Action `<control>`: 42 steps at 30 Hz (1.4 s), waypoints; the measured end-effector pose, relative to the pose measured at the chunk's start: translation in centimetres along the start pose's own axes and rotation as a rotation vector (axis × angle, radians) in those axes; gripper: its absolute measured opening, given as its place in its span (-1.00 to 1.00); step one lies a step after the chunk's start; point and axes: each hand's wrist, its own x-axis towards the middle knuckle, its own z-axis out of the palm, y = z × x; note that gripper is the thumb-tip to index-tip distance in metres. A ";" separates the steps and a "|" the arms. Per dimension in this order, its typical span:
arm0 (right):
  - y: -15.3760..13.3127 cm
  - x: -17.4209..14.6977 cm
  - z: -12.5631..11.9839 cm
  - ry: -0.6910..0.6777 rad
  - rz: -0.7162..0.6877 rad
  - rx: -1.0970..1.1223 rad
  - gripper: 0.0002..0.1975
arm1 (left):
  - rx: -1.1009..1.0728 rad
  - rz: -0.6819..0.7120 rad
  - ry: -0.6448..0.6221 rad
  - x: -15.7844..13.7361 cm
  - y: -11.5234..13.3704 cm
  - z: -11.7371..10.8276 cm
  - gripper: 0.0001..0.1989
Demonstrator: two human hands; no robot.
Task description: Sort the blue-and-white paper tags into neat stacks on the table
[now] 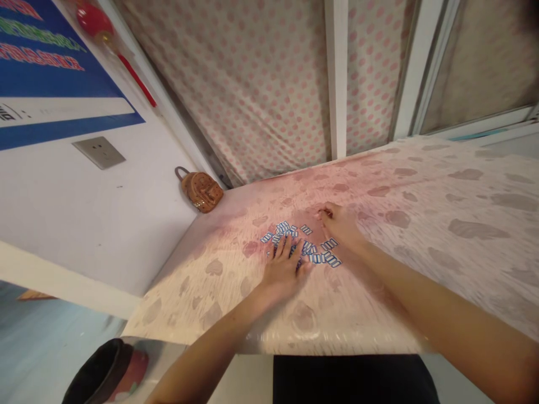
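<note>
Several small flat cards with blue and white stripes (331,259) lie in a loose, partly overlapping spread on the table. My left hand (285,266) rests palm down on the near left part of this spread, fingers apart, hiding some of the pieces beneath it. Beyond the spread and to its right, my right hand (337,221) is low over the tablecloth with its fingers curled together. Whatever those fingertips may hold is too small to make out. One striped card (306,229) lies apart, between the two hands.
A patterned cloth (404,269) covers the table. A small brown backpack-shaped bag (202,191) stands at the far left against the wall. Behind the table hangs a dotted curtain (261,84). A dark-rimmed bin (105,370) is on the floor at the lower left.
</note>
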 end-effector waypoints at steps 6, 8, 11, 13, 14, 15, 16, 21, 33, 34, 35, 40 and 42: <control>0.3 0.0 0.1 -0.038 -0.013 0.039 -0.82 | -0.085 0.118 -0.049 -0.1 1.5 -0.2 -0.30; 0.3 0.0 0.1 -0.036 -0.009 0.031 -0.81 | -0.103 0.152 -0.029 -0.7 1.8 -0.5 -0.31; 0.1 -0.1 0.1 -0.024 0.000 0.004 -0.81 | -0.085 0.084 0.040 -1.9 1.8 -0.8 -0.33; -0.1 -0.1 0.0 -0.035 0.005 -0.005 -0.82 | -0.063 0.039 0.056 -2.7 1.7 -0.9 -0.36; -0.2 -0.2 0.0 -0.045 0.010 -0.002 -0.82 | -0.056 0.032 0.052 -3.1 1.6 -0.9 -0.37; -0.3 -0.2 0.0 -0.054 0.015 0.002 -0.82 | -0.049 0.030 0.048 -3.3 1.5 -0.8 -0.38; -0.4 -0.2 0.0 -0.060 0.020 0.005 -0.83 | -0.042 0.028 0.048 -3.5 1.4 -0.8 -0.39; -0.4 -0.2 0.0 -0.073 0.047 0.010 -0.83 | 0.008 0.000 0.108 -2.7 0.8 -0.5 -0.38; 0.2 -0.1 0.2 -0.103 0.026 -0.024 -0.80 | -0.095 0.076 0.092 -2.1 1.1 -0.4 -0.41; 0.2 -0.1 0.2 -0.102 0.028 -0.028 -0.80 | -0.096 0.080 0.099 -2.4 1.1 -0.4 -0.43; 0.2 -0.1 0.3 -0.102 0.031 -0.036 -0.80 | -0.095 0.090 0.105 -2.6 1.0 -0.5 -0.44; 0.3 -0.1 0.5 -0.106 0.044 -0.042 -0.79 | -0.044 0.080 0.160 -2.7 0.7 -0.5 -0.47; 0.4 -0.1 0.5 -0.111 0.033 -0.032 -0.79 | -0.007 0.058 0.195 -2.5 0.6 -0.5 -0.48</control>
